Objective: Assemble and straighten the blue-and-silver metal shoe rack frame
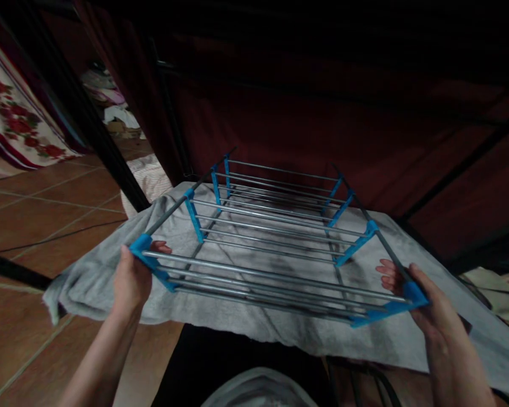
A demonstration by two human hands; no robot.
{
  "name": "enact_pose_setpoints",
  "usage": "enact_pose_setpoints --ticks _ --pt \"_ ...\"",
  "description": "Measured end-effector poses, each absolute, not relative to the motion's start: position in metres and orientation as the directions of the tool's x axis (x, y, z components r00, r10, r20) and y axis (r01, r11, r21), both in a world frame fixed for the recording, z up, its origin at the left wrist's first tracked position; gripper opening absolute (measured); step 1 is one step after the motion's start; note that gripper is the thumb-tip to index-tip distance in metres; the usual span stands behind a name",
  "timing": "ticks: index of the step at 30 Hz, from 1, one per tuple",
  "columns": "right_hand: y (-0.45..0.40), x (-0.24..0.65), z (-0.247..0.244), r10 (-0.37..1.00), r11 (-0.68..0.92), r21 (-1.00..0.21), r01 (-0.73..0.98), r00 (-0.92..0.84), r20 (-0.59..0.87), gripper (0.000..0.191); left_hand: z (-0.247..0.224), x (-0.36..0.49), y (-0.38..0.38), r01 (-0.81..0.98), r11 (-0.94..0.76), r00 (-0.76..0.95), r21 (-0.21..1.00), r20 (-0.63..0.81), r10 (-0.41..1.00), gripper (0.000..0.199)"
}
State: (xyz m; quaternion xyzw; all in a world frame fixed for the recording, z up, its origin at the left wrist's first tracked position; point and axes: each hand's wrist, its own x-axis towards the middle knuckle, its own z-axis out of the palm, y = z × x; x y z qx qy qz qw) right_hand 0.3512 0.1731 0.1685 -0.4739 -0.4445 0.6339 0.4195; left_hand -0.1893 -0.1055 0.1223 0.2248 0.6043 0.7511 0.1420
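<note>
A rack of grey metal tubes [258, 275] with blue plastic connectors lies on its side over a grey cloth [280, 339]. At the rack's near left corner my left hand [132, 277] is wrapped round the blue connector, its fingertips showing behind the side tube. My right hand [432, 299] grips the near right corner beside the other blue connector, the thumb on the outside and fingers curled under the tube. Two long side tubes run away from me, with sets of crossbars between them. Their far ends point toward the dark red curtain [254, 124].
Dark posts [80, 107] and a dark frame surround the cloth-covered surface. A floral cloth [21, 118] hangs at the far left over the tiled floor [38, 212]. Folded fabrics [121, 113] are piled behind. Pale cloth [492, 288] lies at the right, and a cable [68, 237] crosses the floor.
</note>
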Motion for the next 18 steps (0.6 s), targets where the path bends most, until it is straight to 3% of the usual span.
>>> enact_pose_setpoints --ticks 2,5,9,12,18 --pt "0.178 0.354 0.176 0.93 -0.31 -0.948 -0.067 -0.23 -0.288 0.033 0.134 -0.191 -0.101 0.028 -0.322 -0.859 0.946 0.188 0.477 0.075" --pt "0.185 0.355 0.182 0.915 -0.329 -0.942 -0.069 -0.269 -0.3 0.033 0.15 -0.192 -0.097 -0.007 -0.329 -0.838 0.944 0.174 0.518 0.076" --pt "0.188 0.351 0.182 0.913 -0.298 -0.949 -0.1 -0.321 -0.252 0.034 0.162 -0.192 -0.097 -0.069 -0.301 -0.803 0.951 0.126 0.582 0.055" --pt "0.185 0.346 0.18 0.921 -0.281 -0.95 -0.138 -0.316 -0.226 0.035 0.167 -0.189 -0.095 -0.05 -0.303 -0.857 0.952 0.115 0.502 0.037" --pt "0.181 0.34 0.178 0.936 -0.234 -0.951 -0.201 -0.31 -0.164 0.034 0.178 -0.186 -0.086 0.013 -0.384 -0.9 0.923 0.178 0.398 0.024"
